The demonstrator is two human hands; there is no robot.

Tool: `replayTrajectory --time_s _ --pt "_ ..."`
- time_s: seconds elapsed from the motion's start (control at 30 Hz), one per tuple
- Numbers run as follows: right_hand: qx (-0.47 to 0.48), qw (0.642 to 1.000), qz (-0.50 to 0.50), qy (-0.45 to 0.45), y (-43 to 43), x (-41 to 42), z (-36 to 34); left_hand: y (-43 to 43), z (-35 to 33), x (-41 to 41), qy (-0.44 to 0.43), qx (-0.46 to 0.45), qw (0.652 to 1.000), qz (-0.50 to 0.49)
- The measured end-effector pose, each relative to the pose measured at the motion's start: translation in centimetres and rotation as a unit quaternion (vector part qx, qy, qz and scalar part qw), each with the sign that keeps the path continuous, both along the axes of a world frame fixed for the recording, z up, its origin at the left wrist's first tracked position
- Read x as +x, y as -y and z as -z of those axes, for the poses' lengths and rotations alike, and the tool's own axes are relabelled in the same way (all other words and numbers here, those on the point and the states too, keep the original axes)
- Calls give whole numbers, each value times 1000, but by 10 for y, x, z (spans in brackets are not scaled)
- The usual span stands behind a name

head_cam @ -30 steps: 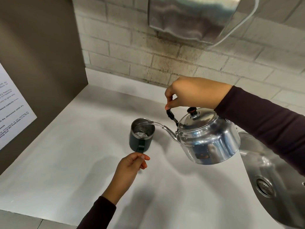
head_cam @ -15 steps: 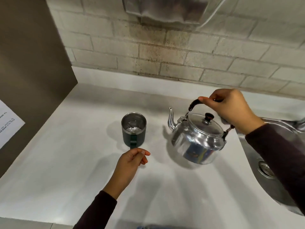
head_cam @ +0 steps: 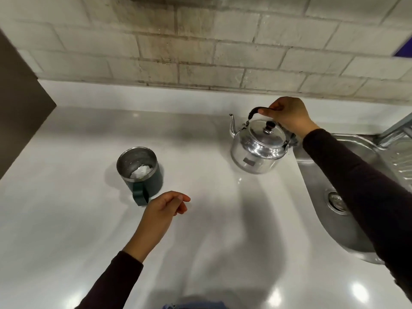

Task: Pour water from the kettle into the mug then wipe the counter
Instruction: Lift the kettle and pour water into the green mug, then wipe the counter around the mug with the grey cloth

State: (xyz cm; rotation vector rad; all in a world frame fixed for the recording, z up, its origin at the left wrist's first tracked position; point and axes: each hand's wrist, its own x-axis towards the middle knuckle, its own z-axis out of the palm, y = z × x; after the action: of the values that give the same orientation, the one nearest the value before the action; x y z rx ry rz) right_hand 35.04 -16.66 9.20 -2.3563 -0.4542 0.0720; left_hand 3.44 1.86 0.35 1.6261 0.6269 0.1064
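Note:
A shiny steel kettle (head_cam: 256, 150) stands upright on the white counter (head_cam: 200, 219), close to the sink. My right hand (head_cam: 287, 115) grips its black top handle. A dark green mug (head_cam: 142, 172) with a steel inside holds water and stands left of the kettle, its handle turned toward me. My left hand (head_cam: 163, 210) hovers just right of the mug's handle, fingers loosely apart, touching nothing.
A steel sink (head_cam: 334, 197) with a drain lies at the right. A brick wall (head_cam: 200, 41) runs along the back and a brown panel (head_cam: 20, 97) closes the left. A bit of blue cloth (head_cam: 196, 305) shows at the bottom edge.
The kettle went from tilted over the mug, pouring, to upright and away to the right, down onto the counter. My left hand has drawn slightly back from the mug's handle.

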Motion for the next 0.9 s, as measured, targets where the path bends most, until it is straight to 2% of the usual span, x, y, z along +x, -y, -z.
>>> replayTrajectory --time_s 0.23,0.47,0.53,0.6,0.67,0.73,0.83,0.9 --pt "17 999 -36 -10 -17 56 11 3 9 19 -9 2 1000 -7" --pt "22 998 -51 31 -28 45 38 1 7 31 -16 16 999 -36" --pt "-13 997 -60 37 -26 33 51 3 6 32 -15 20 999 -36" --pt "-45 991 -106 70 -21 19 70 5 5 32 -14 17 999 -34" --pt "-39 985 -135 103 -13 3 88 8 6 33 -15 12 999 -28" --pt "-33 983 -120 136 -6 -7 98 12 6 33 -17 10 1000 -20" --pt "-106 964 -98 223 -5 -8 101 16 6 32 -20 11 1000 -15" --pt "-105 960 -87 246 1 -4 95 17 5 32 -16 10 1000 -12"
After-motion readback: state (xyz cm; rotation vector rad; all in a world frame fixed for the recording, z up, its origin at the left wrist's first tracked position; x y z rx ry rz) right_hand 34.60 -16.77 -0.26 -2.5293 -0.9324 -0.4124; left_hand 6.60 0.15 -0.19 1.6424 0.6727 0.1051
